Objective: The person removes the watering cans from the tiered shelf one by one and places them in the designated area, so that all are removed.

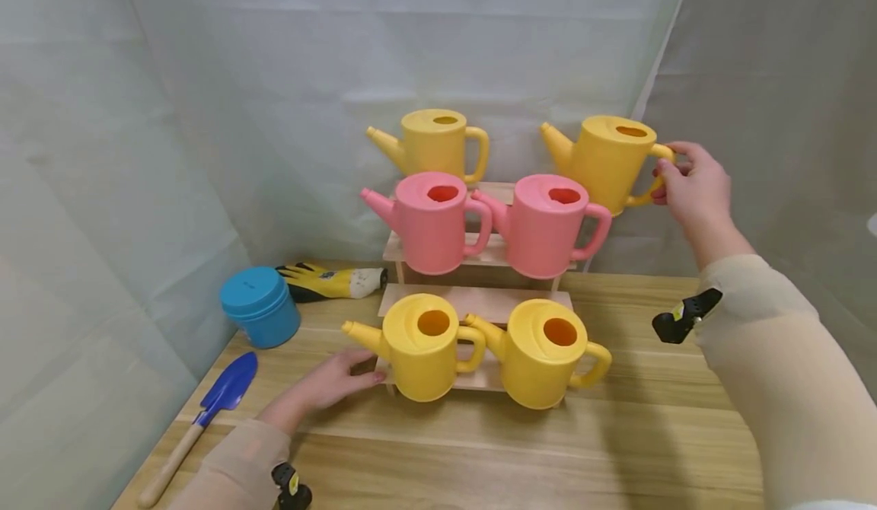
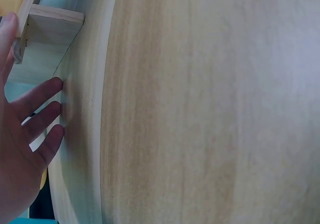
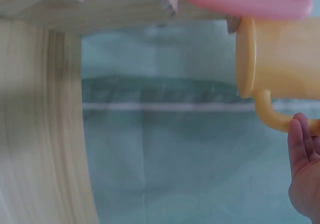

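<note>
Right hand [image 1: 697, 184] pinching yellow can [image 1: 608, 161], room below, left hand [image 1: 332, 383] spread at stand [image 1: 489, 303] edge

in the right wrist view, the yellow watering can [image 3: 285, 59] above the right grip [image 3: 306, 171] is cut off.

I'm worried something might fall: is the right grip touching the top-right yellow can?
Touching: the head view shows the right grip pinching that yellow can by its handle.

Watering cans [image 1: 606, 167] are yellow or pink, the tub [image 1: 260, 308] blue, the tabletop [image 1: 514, 457] wood-grained.
</note>
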The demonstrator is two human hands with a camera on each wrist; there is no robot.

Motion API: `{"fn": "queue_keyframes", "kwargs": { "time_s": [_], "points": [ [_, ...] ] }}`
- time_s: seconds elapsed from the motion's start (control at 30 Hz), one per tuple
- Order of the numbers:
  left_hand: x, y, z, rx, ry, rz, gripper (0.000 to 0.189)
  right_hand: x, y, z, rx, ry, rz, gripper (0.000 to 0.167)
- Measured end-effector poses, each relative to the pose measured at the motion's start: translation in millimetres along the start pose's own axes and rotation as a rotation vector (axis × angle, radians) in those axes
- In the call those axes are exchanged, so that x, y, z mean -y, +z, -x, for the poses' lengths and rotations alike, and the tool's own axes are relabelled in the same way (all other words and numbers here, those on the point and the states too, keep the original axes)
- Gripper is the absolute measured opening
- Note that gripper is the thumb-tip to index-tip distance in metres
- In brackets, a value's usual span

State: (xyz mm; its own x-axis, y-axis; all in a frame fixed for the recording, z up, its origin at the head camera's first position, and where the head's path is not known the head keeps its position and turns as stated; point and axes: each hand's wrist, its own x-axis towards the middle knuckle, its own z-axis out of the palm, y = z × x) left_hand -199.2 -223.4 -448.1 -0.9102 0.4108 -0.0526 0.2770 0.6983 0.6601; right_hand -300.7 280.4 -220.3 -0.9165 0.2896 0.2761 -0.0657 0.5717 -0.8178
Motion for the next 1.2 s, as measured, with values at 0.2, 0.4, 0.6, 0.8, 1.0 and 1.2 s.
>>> {"fn": "queue_keyframes", "kwargs": {
  "time_s": [0.2,0.4,0.6,0.8,1.0,1.2],
  "points": [
    [1.7,-1.7,1.3,-0.002,0.003,0.009,0.06,-16,-17,3.8,-0.025,0.021,-0.018,0.049],
    [5.1,-4.3,3.0,-0.008,0.019,0.015,0.059,-32,-21,8.2,-0.039,0.03,0.054,0.051],
    [6.1,-4.0,5.3,-0.003,0.004,0.028,0.059,-52,-16,14.8,-0.04,0.048,0.117,0.054],
    [6.3,-2.7,6.3,-0.007,-0.024,0.039,0.059,-71,-4,22.8,-0.04,0.083,0.111,0.053],
    [5.9,-0.2,7.6,-0.014,-0.034,0.053,0.059,-95,10,30.7,-0.042,0.118,0.084,0.051],
    [5.6,-0.7,8.5,-0.019,-0.051,0.06,0.059,-117,24,39.6,-0.044,0.15,0.053,0.049]
  ]
}}
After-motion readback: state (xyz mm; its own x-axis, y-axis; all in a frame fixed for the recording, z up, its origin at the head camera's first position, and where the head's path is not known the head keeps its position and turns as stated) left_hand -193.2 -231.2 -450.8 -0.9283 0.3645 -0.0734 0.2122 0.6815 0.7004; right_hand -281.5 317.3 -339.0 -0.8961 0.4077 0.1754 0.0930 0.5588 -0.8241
